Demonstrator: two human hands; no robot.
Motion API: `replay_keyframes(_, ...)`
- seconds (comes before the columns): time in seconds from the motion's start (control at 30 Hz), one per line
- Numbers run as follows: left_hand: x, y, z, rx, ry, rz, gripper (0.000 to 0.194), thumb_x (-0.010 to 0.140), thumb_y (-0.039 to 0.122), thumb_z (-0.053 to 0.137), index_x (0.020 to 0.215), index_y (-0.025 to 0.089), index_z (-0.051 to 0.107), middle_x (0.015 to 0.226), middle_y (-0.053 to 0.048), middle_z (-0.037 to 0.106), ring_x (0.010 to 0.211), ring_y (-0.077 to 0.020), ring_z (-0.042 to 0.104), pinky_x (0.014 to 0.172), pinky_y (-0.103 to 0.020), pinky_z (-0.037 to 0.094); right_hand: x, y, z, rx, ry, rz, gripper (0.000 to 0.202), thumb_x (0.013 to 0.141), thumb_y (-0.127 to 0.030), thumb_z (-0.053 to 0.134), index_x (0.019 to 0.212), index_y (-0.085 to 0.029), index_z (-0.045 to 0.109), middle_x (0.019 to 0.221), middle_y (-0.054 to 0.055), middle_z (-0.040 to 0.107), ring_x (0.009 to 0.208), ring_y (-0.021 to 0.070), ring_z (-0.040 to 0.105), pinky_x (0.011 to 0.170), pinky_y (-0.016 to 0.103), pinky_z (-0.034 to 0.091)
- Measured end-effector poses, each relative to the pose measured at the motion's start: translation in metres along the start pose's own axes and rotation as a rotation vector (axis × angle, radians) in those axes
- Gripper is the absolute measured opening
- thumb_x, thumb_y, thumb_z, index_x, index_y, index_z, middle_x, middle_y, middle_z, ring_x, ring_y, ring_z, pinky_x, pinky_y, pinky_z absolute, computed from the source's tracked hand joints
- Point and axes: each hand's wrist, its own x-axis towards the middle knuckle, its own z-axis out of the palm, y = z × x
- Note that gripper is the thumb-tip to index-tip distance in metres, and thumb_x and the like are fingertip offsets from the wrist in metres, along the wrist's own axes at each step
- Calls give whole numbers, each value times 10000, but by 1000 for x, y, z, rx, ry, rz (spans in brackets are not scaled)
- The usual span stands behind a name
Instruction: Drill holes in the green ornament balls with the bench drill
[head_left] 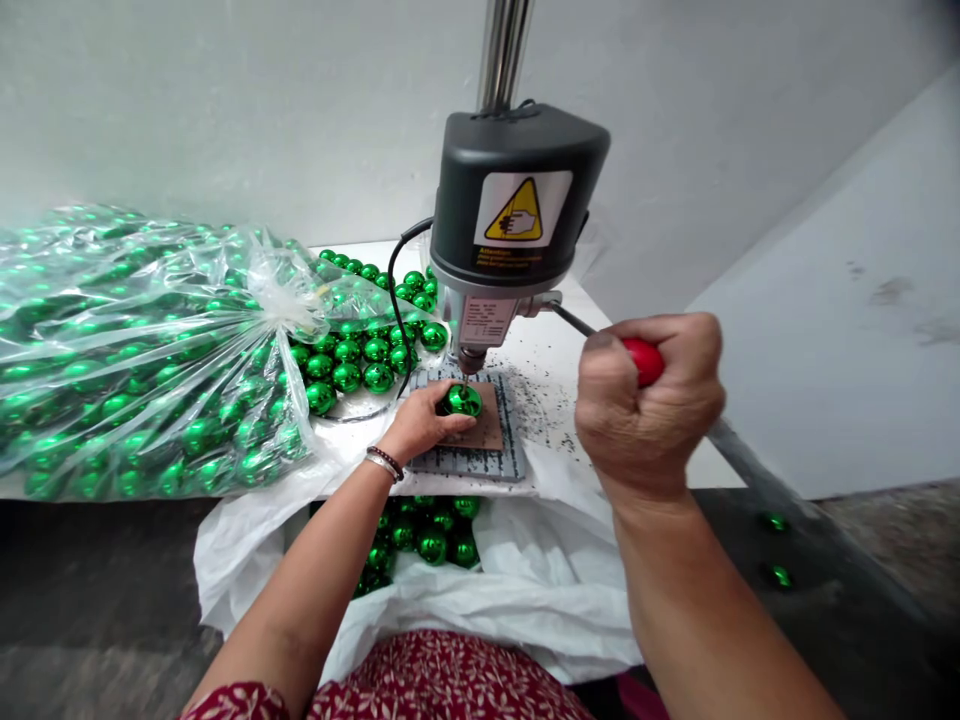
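A dark grey drill press (517, 190) with a yellow warning label stands in the middle of the head view. My left hand (429, 420) grips a shiny green ball (465, 400) between thumb and fingers, on a brown board (492, 418) over the machine's grey base (512, 430). The drill bit (465, 381) comes down to the top of this ball; whether it has entered cannot be made out. My right hand (649, 400) is wrapped round the red knob (643, 361) of the feed lever (574, 319), to the right of the machine.
At left lies a knotted clear plastic bag (150, 370) full of green balls. Loose green balls (347, 376) sit beside it on the white table (577, 350). More balls (431, 545) rest in a white sack (540, 590) below the edge. Dark shavings and a black cable (391, 280) surround the base.
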Motion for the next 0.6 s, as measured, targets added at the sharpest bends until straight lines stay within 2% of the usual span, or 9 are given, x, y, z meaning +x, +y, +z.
replay_keyframes(0.3,-1,2,0,-49,7,-10,416,716,314,762,1110,195,703,985,-18,722,962,-212,640,878,-289,494,-17,5,10,52,107,-61,77,851,-216,544,788,-197,504,681,-29,544,593,59,502,575,201,415)
replay_keyframes(0.5,-2,-2,1,-70,4,30,361,718,339,754,1046,193,711,934,-9,715,940,-210,627,843,-284,490,-37,14,13,73,107,-81,30,849,-203,545,833,-190,523,709,-25,557,607,62,520,584,200,422)
replay_keyframes(0.6,-2,-3,1,-74,19,27,373,711,335,758,1050,188,707,929,-9,710,929,-207,622,848,-290,484,-31,12,13,103,121,-57,47,834,-218,541,818,-186,511,703,-25,554,600,64,513,569,202,407)
